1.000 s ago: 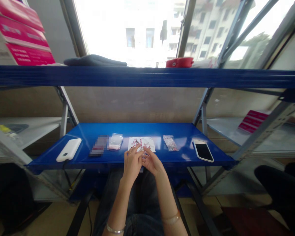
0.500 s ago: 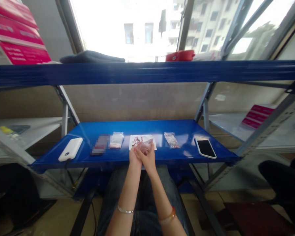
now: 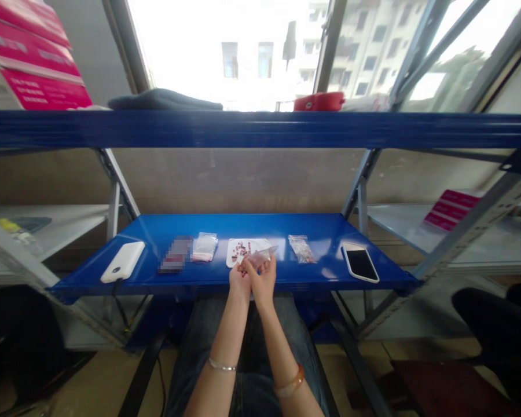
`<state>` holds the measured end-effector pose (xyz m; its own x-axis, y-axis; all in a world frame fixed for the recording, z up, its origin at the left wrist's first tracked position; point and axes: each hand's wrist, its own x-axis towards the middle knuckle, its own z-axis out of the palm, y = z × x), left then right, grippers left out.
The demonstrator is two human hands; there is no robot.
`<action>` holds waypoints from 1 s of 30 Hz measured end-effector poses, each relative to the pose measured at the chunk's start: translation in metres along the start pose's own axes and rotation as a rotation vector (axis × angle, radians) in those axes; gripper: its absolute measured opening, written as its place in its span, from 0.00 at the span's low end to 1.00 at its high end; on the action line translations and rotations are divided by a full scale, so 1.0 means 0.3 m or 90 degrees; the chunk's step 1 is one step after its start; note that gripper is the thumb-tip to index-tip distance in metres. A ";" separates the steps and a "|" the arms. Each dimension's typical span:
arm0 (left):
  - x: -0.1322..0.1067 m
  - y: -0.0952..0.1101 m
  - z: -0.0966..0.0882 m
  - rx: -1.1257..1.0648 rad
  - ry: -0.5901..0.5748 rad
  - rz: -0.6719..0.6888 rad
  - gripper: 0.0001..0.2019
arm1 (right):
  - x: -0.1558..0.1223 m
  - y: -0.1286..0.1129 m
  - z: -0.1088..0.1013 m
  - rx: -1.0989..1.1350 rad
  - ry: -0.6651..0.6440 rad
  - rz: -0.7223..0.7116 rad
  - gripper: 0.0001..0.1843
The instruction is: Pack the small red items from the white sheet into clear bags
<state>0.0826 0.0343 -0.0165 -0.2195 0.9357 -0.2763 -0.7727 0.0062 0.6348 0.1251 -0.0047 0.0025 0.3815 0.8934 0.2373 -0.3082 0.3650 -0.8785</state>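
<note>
Clear plastic bag, gripped in the right hand at the near edge of the white tray.
Left hand cupped beside the right, small red pieces at its palm; finger closure cannot be determined. Further red pieces lie scattered on the tray, upon the blue table.

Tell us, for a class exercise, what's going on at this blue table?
A person seated at the table has both hands together near its front edge. The right hand holds a clear bag, and the left hand is close beside it, with small red bits at its palm. More red pieces lie on a white sheet just beyond. Other small bags lie on either side, with a phone farther right.
</note>
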 end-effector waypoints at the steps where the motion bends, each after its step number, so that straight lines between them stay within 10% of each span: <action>1: 0.012 0.006 -0.001 0.022 0.023 0.014 0.17 | 0.007 -0.007 -0.005 0.025 0.042 0.001 0.47; 6: 0.087 0.063 0.014 0.185 0.101 0.140 0.21 | 0.059 -0.032 -0.061 0.077 0.191 0.008 0.52; 10: 0.132 0.087 0.037 0.871 0.011 0.412 0.23 | 0.080 -0.026 -0.092 0.078 0.214 0.018 0.54; 13: 0.146 0.076 0.051 1.163 -0.060 0.438 0.24 | 0.080 -0.014 -0.095 0.061 0.212 0.020 0.54; 30: 0.157 0.059 0.052 1.265 -0.120 0.467 0.15 | 0.076 0.081 -0.111 -0.047 0.193 0.016 0.52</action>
<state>0.0679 0.0839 -0.0068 0.0327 0.9558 0.2920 0.9354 -0.1322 0.3280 0.1554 0.0158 -0.0273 0.6206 0.7789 0.0910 -0.2611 0.3146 -0.9126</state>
